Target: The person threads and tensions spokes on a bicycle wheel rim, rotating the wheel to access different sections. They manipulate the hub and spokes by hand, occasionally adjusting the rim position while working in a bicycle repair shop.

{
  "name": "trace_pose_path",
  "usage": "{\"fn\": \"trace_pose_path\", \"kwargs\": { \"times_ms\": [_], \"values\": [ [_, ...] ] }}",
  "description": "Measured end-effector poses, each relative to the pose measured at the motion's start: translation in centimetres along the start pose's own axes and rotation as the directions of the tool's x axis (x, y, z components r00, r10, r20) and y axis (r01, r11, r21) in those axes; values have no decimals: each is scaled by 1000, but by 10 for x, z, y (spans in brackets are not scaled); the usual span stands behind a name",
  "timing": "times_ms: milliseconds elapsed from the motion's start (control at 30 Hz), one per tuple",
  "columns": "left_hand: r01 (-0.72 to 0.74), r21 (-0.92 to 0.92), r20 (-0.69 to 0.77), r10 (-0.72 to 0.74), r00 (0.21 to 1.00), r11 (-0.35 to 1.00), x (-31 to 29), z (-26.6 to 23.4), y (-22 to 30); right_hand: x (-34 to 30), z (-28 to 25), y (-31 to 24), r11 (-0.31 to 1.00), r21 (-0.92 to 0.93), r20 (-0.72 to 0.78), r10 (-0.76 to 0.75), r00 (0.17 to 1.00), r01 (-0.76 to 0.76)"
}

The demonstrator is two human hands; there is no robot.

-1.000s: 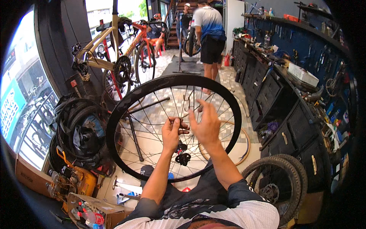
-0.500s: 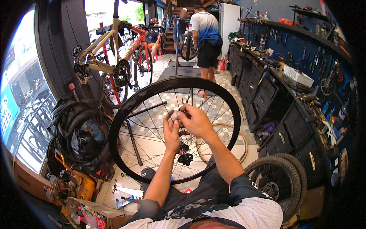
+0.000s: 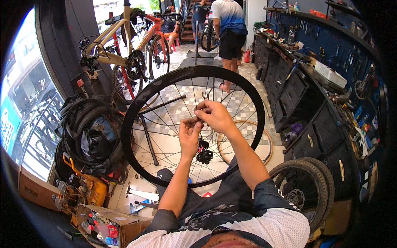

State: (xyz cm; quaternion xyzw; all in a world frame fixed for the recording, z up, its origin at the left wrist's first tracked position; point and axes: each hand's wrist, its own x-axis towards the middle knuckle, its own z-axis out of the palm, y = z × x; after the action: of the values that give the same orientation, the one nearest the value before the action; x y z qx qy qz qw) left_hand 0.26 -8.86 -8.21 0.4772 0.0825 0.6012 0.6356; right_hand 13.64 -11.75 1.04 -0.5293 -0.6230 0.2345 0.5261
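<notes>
A black deep-rimmed bicycle wheel (image 3: 127, 128), with no tyre on it, stands tilted over my lap between my legs. Its black hub (image 3: 204, 156) shows just below my hands, with thin dark spokes fanning out to the rim. My left hand (image 3: 189, 138) is closed in a pinch, its fingers curled in front of the spokes. Slightly above and to the right, my right hand (image 3: 215, 119) pinches too, fingertips almost meeting the left ones. Whatever lies between the fingertips is too small or hidden to make out.
Piled tyres (image 3: 93, 136) and a yellow machine (image 3: 93, 190) are on the left, near an open cardboard box (image 3: 124, 217) with bottles. A beige bicycle frame (image 3: 111, 60) stands behind. Mountain bike wheels (image 3: 318, 190) lean before black cabinets (image 3: 295, 99). Another person (image 3: 231, 33) stands ahead.
My left fingers, upright before, are now curled in more. The wheel's top sits higher in the picture, and the whole view has shifted a little. The other person leans farther forward.
</notes>
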Motion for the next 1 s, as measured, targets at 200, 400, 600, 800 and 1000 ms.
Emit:
{"fn": "trace_pose_path", "kwargs": {
  "times_ms": [200,400,600,800,1000],
  "values": [
    [64,30,-31,-63,998,997,-3,-3,2,-1,-6,-14,994,38,17,103,995,-103],
    [128,23,-46,-127,991,991,-1,3,12,5,-4,-5,994,40,21,100,995,-100],
    [218,90,-92,-210,973,972,3,0,13,7,-6,-7,995,1,37,99,994,-99],
    [197,57,-71,-192,979,979,4,-3,7,13,-7,-17,946,280,168,120,978,-164],
    [151,153,-29,-148,989,977,-1,-8,5,15,-10,-23,981,131,104,127,986,-140]
  ]
}}
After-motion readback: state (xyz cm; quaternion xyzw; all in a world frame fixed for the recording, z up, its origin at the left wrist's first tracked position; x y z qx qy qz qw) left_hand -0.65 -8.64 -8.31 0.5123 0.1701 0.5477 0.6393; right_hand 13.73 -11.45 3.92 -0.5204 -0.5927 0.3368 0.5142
